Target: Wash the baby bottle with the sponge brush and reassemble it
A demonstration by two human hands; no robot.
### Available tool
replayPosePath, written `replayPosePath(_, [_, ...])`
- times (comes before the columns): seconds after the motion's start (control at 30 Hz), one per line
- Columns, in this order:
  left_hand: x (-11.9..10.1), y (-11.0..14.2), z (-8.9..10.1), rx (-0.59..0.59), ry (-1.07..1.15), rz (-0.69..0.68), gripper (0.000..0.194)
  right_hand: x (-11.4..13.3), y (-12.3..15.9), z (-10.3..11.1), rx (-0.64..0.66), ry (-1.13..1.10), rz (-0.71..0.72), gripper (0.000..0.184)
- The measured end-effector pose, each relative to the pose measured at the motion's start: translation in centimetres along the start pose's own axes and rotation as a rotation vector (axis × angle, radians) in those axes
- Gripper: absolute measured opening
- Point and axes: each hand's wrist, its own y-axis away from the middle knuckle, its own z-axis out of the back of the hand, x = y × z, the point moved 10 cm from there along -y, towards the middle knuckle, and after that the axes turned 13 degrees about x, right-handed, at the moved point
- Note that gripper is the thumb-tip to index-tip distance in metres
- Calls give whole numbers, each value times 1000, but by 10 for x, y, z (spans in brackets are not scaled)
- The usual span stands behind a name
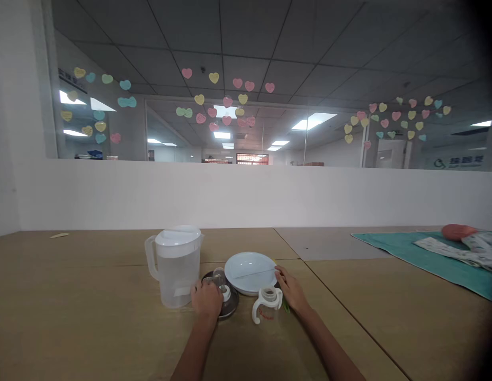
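My left hand (pixel 207 300) is closed, fingers curled down over a dark round dish (pixel 230 310); whatever they grip is hidden. Beside those fingers, a white bottle collar with a nipple (pixel 225 291) and a clear domed cap (pixel 219 275) sit in the dish. My right hand (pixel 292 290) has its fingertips on the right rim of a shallow white bowl (pixel 249 258), which has a thin straight line across its inside. In front of the bowl stands a clear baby bottle (pixel 268 312) without a top, fitted with a white two-handled ring (pixel 257 312).
A translucent lidded pitcher (pixel 178 275) stands left of my left hand. Something green (pixel 286 306) shows partly beneath my right hand. At far right, a teal cloth (pixel 404 254) holds patterned fabric (pixel 448 250) and a reddish item (pixel 459 232). A white wall (pixel 230 196) borders the table's back.
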Motion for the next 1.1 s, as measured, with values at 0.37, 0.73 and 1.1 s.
replayPosePath(0.37, [-1,-2,5,-19,32,-13,39,24,18,38,-264,53,3,46])
replayPosePath(0.73, [-20,12,56,-320,641,-373,18,29,22,47,-393,93,68,42])
replayPosePath(1.1, [-54,17,23,-171,912,-546,15,33,23,46,-359,-34,70,36])
